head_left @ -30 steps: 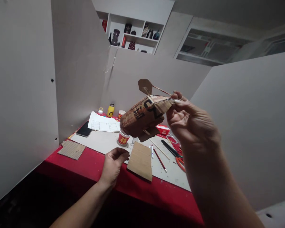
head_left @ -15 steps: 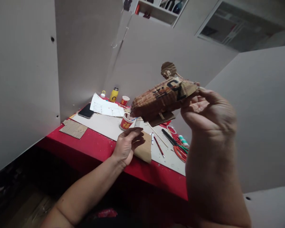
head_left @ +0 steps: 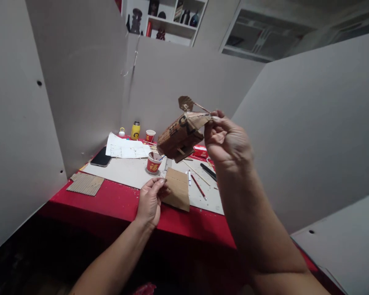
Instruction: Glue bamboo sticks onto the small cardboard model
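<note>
My right hand pinches the narrow end of a brown cardboard model, holding it tilted in the air above the table. The model has a boxy body with dark printed marks, a rounded cardboard disc on top and a thin stick running back toward my fingers. Lower down, my left hand has thumb and fingers pinched together; a tiny dark bit shows at the fingertips, too small to name. Beside that hand, a folded piece of brown cardboard lies at the table's front. A red paper cup stands just behind the left hand.
On the red table lie a corrugated cardboard scrap, a phone, printed sheets, a red pencil and a white marker. A yellow bottle and another cup stand behind. Grey panels enclose the table.
The cardboard model and my right hand have moved left and farther from me, and the model has turned. My left hand stays pinched near the folded cardboard. The head view has shifted.
</note>
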`<state>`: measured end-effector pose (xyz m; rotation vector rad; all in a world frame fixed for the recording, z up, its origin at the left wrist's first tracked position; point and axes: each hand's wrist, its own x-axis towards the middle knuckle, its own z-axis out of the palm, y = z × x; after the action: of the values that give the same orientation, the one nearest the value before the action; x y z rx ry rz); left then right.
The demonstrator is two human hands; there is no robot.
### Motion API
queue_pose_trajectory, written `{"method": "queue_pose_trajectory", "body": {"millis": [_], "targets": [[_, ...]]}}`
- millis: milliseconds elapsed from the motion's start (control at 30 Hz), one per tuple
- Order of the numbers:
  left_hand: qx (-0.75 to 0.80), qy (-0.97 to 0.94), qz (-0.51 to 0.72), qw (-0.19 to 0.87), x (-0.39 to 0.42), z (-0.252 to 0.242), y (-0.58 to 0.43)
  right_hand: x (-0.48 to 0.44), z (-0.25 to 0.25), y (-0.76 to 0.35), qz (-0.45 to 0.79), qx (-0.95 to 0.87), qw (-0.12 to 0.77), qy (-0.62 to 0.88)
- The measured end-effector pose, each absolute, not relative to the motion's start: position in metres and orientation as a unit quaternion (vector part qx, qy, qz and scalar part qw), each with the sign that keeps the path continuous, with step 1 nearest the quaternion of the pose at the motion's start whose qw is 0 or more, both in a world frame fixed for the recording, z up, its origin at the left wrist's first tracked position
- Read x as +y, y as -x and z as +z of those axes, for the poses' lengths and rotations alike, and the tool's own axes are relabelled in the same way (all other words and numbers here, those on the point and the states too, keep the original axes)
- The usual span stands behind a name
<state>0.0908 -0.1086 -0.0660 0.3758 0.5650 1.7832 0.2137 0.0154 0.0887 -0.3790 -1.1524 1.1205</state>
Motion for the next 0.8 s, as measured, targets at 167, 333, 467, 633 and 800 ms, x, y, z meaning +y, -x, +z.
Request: {"method": "queue_pose_trajectory", "body": {"millis": [167, 333, 467, 633, 800], "targets": [[0.271, -0.209, 0.78, 0.523, -0.108, -0.067, -0.093, 0.005, 0.087, -0.206, 0.512, -0.467, 0.702, 0.165], [0.36, -0.357, 0.8, 0.321, -0.113, -0.058, -0.089, -0.006, 0.088, -0.198, 0.532, -0.417, 0.719, 0.158], [0.396, -0.468, 0.785, 0.09, -0.113, -0.033, -0.081, -0.007, 0.087, -0.195, 0.532, -0.409, 0.726, 0.153], [0.41, -0.552, 0.692, -0.221, -0.1, 0.006, -0.082, -0.006, 0.082, -0.19, 0.509, -0.421, 0.737, 0.141], [0.369, -0.534, 0.754, 0.102, -0.094, 0.036, -0.103, -0.002, 0.08, -0.188, 0.491, -0.414, 0.753, 0.142]]}}
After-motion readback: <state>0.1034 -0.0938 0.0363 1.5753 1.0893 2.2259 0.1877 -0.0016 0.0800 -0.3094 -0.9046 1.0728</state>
